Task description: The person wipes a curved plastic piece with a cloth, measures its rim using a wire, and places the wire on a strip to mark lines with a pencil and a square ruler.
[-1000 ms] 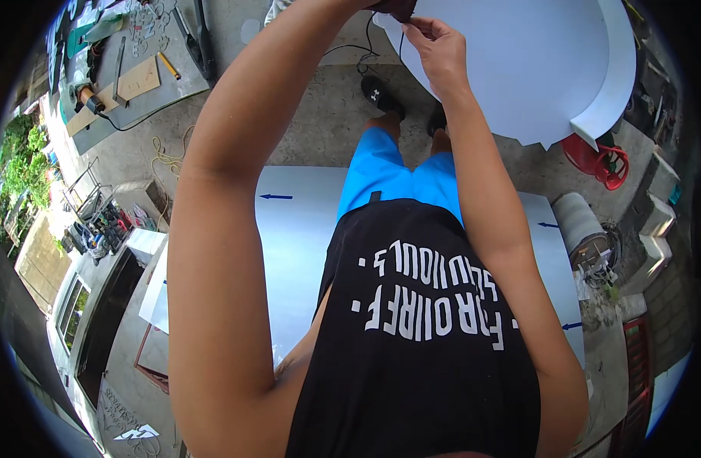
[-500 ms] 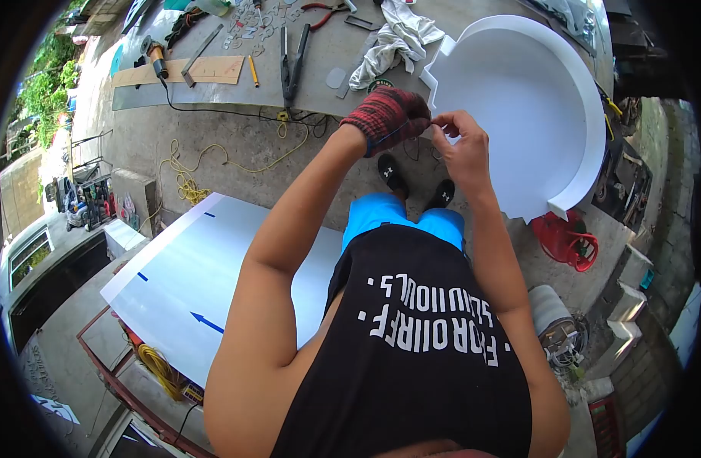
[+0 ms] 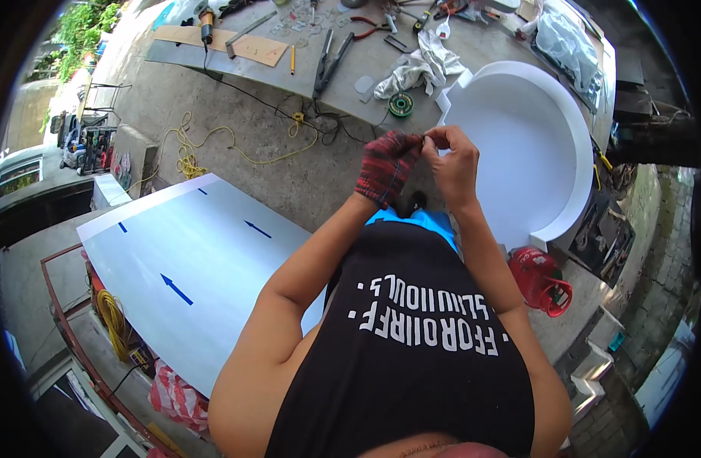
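My left hand (image 3: 386, 168), in a red and black knitted glove, is closed with its fingertips pinched close to those of my bare right hand (image 3: 452, 156). The right thumb and index finger are pinched too. Whatever lies between the fingertips is too small to make out. Just beyond the hands, a green spool (image 3: 401, 104) sits at the table edge beside a white cloth (image 3: 421, 70). A large round white piece with a raised rim (image 3: 578, 130) is right of my right hand.
A grey worktable (image 3: 350, 99) holds pliers (image 3: 370, 29), a grinder (image 3: 206, 25), a pencil (image 3: 292, 59) and long black-handled cutters (image 3: 331, 65). A white sheet with blue arrows (image 3: 213, 259) lies at left. A red gas tank (image 3: 539, 278) stands at right. Yellow cord (image 3: 188, 156) crosses the floor.
The view has shifted to show more of the worktable. Both hands have come nearer my body and remain pinched close together; the gloved hand now shows fully.
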A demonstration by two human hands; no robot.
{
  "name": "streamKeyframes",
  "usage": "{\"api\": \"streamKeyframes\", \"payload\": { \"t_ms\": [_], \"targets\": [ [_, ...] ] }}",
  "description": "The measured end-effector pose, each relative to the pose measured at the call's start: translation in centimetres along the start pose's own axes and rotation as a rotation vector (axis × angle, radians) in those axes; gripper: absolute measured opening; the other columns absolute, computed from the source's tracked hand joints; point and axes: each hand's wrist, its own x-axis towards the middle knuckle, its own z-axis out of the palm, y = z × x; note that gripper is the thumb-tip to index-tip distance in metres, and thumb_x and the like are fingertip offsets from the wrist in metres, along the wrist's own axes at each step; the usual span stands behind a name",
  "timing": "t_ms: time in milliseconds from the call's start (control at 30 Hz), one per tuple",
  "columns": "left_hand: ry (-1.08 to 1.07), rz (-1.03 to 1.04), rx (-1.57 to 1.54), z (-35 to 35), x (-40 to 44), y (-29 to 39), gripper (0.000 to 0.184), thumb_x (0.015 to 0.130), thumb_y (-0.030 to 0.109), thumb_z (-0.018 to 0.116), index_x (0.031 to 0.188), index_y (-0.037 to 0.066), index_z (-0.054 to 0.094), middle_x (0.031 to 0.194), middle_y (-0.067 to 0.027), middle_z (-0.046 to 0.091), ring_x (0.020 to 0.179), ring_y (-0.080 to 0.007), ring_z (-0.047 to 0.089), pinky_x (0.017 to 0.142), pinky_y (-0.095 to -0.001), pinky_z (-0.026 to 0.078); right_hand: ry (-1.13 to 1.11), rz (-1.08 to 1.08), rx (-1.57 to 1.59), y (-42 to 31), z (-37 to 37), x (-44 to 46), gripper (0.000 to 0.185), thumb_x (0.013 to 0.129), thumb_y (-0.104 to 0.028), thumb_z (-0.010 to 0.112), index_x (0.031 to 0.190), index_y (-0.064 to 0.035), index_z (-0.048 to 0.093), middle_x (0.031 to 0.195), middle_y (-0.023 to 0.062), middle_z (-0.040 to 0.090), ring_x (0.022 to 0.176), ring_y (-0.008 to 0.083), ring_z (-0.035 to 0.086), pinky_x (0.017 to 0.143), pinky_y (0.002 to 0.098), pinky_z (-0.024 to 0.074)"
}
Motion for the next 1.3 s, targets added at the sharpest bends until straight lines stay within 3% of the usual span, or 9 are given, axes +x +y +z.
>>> {"api": "streamKeyframes", "payload": {
  "t_ms": [133,533,600,700,800,933,1000,1200,1300],
  "targets": [
    [0.046,0.147,0.017,0.9,-1.1,-0.2,0.024,0.088,0.005,0.07,0.111,0.005,0.071,0.102,-0.0139,0.072,0.095,-0.0195,0.07,0.083,-0.0325,0.054,0.043,-0.17,-0.036,-0.3,-1.1,0.0,0.007,0.081,-0.002,0.068,0.087,0.0009,0.066,0.081,0.0107,0.064,0.074,0.0215,0.063,0.071,0.0322,0.0515],
    [-0.111,-0.488,-1.06,-1.5,-5.5,4.4,0.046,0.095,0.016,0.064,0.138,0.006,0.05,0.124,-0.0061,0.063,0.103,-0.0171,0.064,0.09,-0.0351,0.053,-0.332,-0.491,0.082,-4.5,-3.7,-1.1,0.015,0.078,-0.005,0.073,0.092,-0.0058,0.068,0.083,0.0092,0.056,0.08,0.0277,0.058,0.069,0.0391,0.0463],
    [-0.029,0.012,-0.555,-1.0,-5.6,2.1,0.041,0.096,0.013,0.062,0.136,0.005,0.051,0.124,-0.0062,0.062,0.107,-0.0183,0.063,0.093,-0.034,0.051,-0.26,-0.773,-0.017,-6.3,-3.9,-1.1,0.017,0.076,-0.001,0.074,0.091,-0.0078,0.07,0.085,0.0067,0.056,0.08,0.0228,0.057,0.071,0.0349,0.0451],
    [0.008,0.262,-0.35,-2.8,-4.9,3.4,0.039,0.095,0.007,0.062,0.133,0.005,0.053,0.119,-0.0065,0.063,0.109,-0.0159,0.06,0.095,-0.0316,0.048,-0.241,-0.783,0.028,-6.6,-2.9,-0.8,0.019,0.074,-0.001,0.076,0.09,-0.0099,0.071,0.087,0.0061,0.054,0.084,0.0227,0.054,0.074,0.0347,0.0424],
    [-0.175,0.06,-0.507,-4.6,-4.9,2.4,0.036,0.095,0.009,0.064,0.129,0.009,0.056,0.115,-0.0036,0.063,0.106,-0.0116,0.058,0.092,-0.0296,0.049,-0.254,-0.692,0.107,-7.1,-1.9,-0.9,0.02,0.074,0.0,0.077,0.089,-0.0101,0.07,0.091,0.0062,0.051,0.085,0.0206,0.052,0.074,0.0328,0.0417],
    [0.007,0.056,-0.585,-6.8,-4.3,4.2,0.027,0.087,0.006,0.07,0.113,0.009,0.066,0.096,-0.0079,0.067,0.094,-0.0172,0.065,0.086,-0.0303,0.052,-0.246,-0.518,0.271,-7.7,0.3,-0.7,0.017,0.077,0.002,0.075,0.09,-0.0081,0.07,0.094,0.0046,0.051,0.088,0.0178,0.053,0.08,0.0307,0.0422],
    [0.182,0.274,0.101,-9.6,-3.6,6.8,0.013,0.083,0.009,0.074,0.095,0.011,0.07,0.084,-0.0076,0.068,0.077,-0.0222,0.065,0.073,-0.0327,0.052,-0.22,-0.496,0.334,-7.7,1.7,-0.6,0.014,0.083,0.002,0.072,0.094,-0.0062,0.069,0.099,0.0046,0.053,0.089,0.0153,0.054,0.082,0.029,0.0429],
    [0.392,0.508,0.359,-15.0,-2.1,6.8,0.01,0.075,0.014,0.075,0.082,0.017,0.069,0.073,-0.004,0.065,0.071,-0.027,0.062,0.067,-0.0409,0.046,-0.396,0.047,0.824,-10.8,5.4,-1.3,0.027,0.096,-0.005,0.061,0.123,0.0007,0.055,0.109,0.0079,0.063,0.103,0.0139,0.06,0.097,0.0292,0.0453],
    [0.381,0.456,0.395,-17.2,-1.7,5.4,0.01,0.076,0.014,0.076,0.083,0.016,0.069,0.069,-0.0044,0.063,0.069,-0.0271,0.06,0.068,-0.0412,0.045,-0.345,0.043,0.693,-12.1,7.9,-2.1,0.028,0.095,-0.003,0.061,0.122,0.0009,0.054,0.109,0.0086,0.063,0.099,0.0139,0.062,0.092,0.0285,0.049]
  ]
}}
